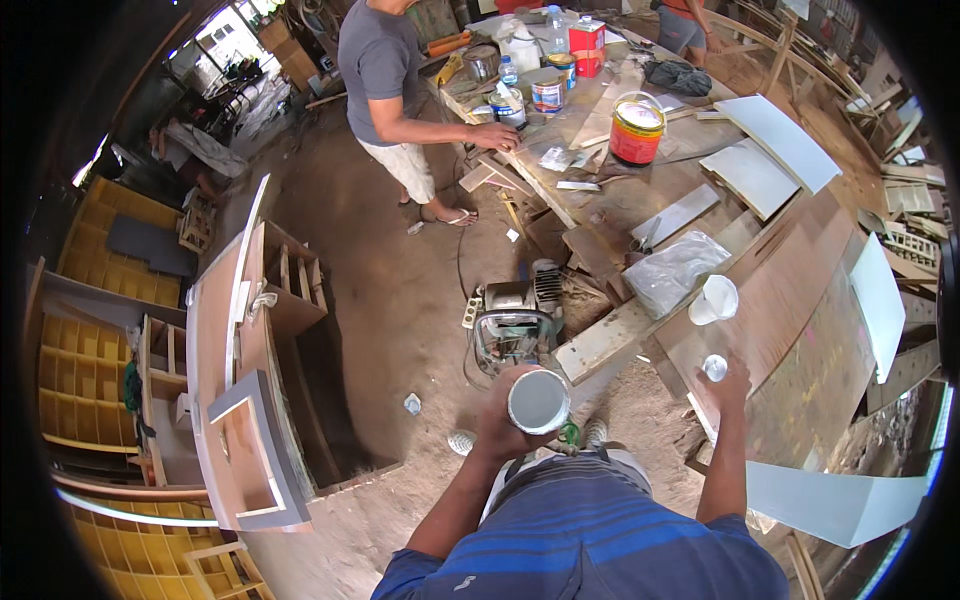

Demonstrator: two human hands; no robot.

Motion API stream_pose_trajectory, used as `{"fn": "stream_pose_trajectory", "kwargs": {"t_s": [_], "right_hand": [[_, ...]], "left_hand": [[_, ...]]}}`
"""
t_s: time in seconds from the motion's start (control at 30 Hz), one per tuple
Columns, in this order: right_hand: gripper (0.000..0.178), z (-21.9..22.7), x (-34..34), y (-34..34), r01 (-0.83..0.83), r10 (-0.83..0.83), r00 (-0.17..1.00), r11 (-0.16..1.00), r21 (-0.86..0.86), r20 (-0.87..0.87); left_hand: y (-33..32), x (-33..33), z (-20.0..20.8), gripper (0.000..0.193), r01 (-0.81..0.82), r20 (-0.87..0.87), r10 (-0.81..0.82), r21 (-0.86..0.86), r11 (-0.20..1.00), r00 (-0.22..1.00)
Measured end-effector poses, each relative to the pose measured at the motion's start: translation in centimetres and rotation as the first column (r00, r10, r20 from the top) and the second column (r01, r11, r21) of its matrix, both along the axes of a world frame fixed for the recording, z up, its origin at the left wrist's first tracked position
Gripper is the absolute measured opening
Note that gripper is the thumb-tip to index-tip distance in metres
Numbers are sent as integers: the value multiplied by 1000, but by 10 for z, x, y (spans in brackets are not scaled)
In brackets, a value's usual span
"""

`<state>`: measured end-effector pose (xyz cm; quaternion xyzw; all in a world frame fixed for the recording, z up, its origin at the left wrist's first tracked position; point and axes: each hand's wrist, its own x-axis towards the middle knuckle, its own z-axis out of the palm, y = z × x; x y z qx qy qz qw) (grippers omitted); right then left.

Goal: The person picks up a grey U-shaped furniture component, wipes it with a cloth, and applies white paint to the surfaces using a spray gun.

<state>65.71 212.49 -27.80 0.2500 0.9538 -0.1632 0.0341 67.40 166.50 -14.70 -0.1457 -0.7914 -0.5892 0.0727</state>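
My left fingers (497, 418) wrap a probably heavy can (540, 402), best held mid-wall, while my right fingers (736, 376) grip a light-looking cup (715, 367) this side of the white tub (714, 300).

Tub (712, 302) on worktable (785, 300), cup (714, 368) before it, container (539, 402) to the left

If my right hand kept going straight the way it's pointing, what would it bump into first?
Your right hand, around a small round container, would probably meet the white plastic cup just ahead first, though depth is unclear.
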Motion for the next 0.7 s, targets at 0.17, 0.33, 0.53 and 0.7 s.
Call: {"fn": "stream_pose_trajectory", "kwargs": {"t_s": [0.17, 0.33, 0.53, 0.7], "right_hand": [[85, 10, -7, -8, -60, 59, 995, 998, 11, 82], [73, 10, -14, -13, -171, -40, 965, 649, -741, -257], [68, 149, -16, -190, -565, 64, 825, 37, -824, -562], [55, 180, -23, -289, -873, 328, 439, -65, -483, -837]], "left_hand": [[12, -6, 6, 74, -2, -72, -4, -87, 996, 997], [8, -7, 20, 72, -40, -93, 30, -106, 994, 995], [-11, 0, 10, 73, -92, -92, 80, -134, 987, 992], [-28, 8, -3, 77, -112, -67, 105, -123, 986, 992]]}}
